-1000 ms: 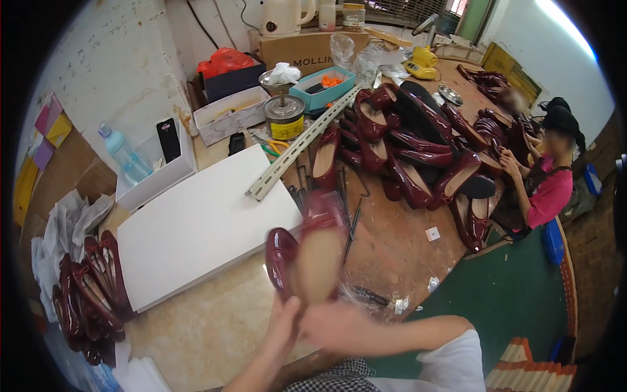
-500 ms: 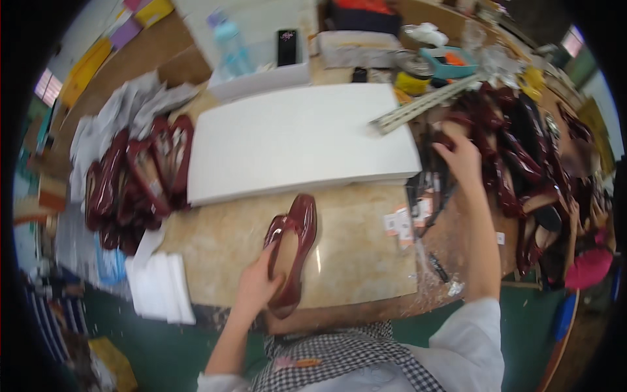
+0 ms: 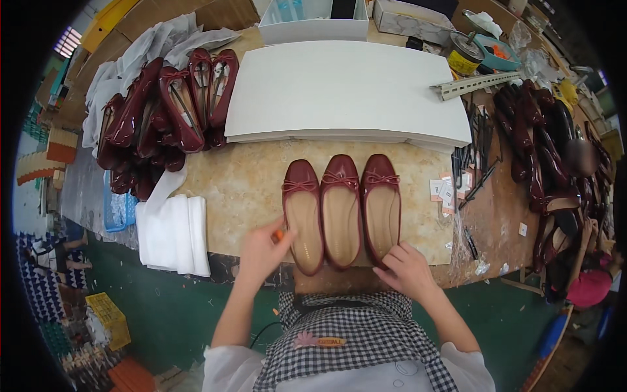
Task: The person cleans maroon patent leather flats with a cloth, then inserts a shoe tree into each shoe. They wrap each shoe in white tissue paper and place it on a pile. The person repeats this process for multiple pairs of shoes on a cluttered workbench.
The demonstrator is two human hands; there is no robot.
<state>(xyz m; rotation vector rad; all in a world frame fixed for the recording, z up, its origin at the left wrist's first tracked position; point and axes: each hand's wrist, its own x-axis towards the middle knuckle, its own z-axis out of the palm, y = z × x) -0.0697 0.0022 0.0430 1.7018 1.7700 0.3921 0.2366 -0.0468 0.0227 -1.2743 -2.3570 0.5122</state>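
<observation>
Three dark red patent ballet flats with small bows stand in a row, toes away from me: a left shoe [image 3: 303,219], a middle shoe [image 3: 341,212] and a right shoe [image 3: 381,212]. Beside the left shoe, my left hand [image 3: 262,253] is somewhat blurred, with finger and thumb pinched around a small orange thing [image 3: 279,235] whose kind I cannot make out. Its thumb tip overlaps the shoe's edge. My right hand [image 3: 408,271] has its fingers and thumb closed at the heel of the right shoe.
A stack of white sheets [image 3: 346,91] lies beyond the shoes. More red flats [image 3: 176,108] are heaped at left, near a folded white cloth [image 3: 173,235]. Another shoe pile [image 3: 539,144] is at right. A slotted metal strip [image 3: 477,85] overlaps the stack; black sticks [image 3: 480,140] lie beside it.
My left hand has let go of the shoes it held. My right hand has come back from the right pile, and three flats now stand side by side. The view has shifted.
</observation>
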